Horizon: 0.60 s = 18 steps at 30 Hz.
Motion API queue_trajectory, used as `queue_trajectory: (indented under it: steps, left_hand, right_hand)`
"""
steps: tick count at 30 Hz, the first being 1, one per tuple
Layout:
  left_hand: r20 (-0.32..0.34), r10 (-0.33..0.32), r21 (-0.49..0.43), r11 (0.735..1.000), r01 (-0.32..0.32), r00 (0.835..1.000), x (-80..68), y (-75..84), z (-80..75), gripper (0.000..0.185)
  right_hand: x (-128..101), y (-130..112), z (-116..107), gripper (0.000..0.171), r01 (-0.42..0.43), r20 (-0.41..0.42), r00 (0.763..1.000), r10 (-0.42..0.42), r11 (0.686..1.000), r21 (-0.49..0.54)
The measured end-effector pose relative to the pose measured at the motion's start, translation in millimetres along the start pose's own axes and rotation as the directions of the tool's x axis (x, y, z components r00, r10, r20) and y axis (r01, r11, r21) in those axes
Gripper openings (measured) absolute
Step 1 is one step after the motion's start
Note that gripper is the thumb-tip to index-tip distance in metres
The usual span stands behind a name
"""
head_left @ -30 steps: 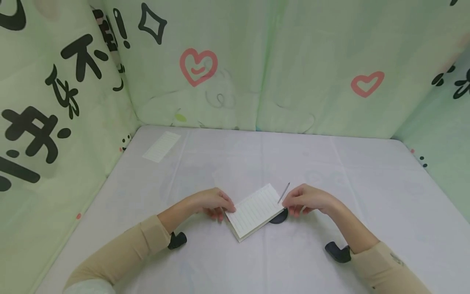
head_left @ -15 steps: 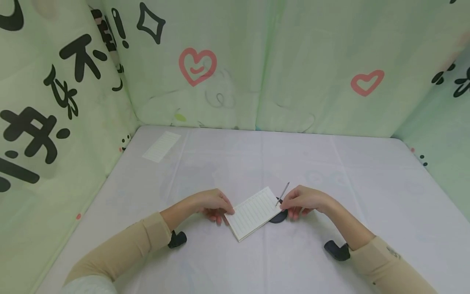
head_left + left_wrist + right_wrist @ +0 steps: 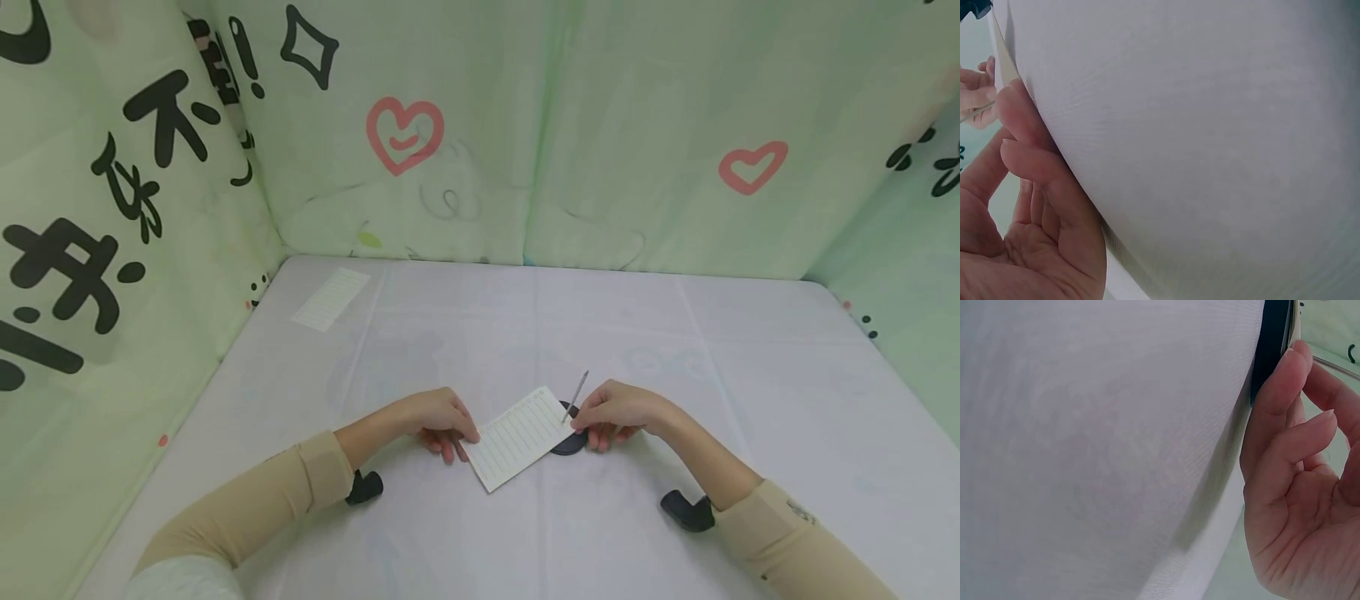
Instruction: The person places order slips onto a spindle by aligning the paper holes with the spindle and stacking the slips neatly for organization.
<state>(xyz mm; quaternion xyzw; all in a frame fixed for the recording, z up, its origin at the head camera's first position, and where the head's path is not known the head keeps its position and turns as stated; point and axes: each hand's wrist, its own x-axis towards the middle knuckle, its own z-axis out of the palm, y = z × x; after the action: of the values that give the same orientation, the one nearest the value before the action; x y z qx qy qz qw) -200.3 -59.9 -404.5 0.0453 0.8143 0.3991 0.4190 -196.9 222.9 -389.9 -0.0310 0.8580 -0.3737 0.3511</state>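
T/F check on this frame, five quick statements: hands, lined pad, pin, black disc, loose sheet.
1. The left hand touches the left edge of the lined pad. True.
2. The right hand holds a thick red marker. False: it pinches a thin grey pin.
3. A black disc lies partly under the pad's right end. True.
4. The loose lined sheet lies at the table's near right corner. False: it lies at the far left, by the curtain.
5. The pad stands upright on its edge. False: it lies flat on the white table, turned at an angle.
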Motion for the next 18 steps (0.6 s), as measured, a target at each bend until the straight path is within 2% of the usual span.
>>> queue_trajectory:
  steps: [18]
  left_hand:
    - [-0.007,0.016,0.022,1.000,-0.016,1.000,0.8,-1.9,1.2,0.009]
  right_hand:
    - [-2.6,-2.4,1.4,0.019,0.008,-0.007,1.000,-0.008,1.000,0.004]
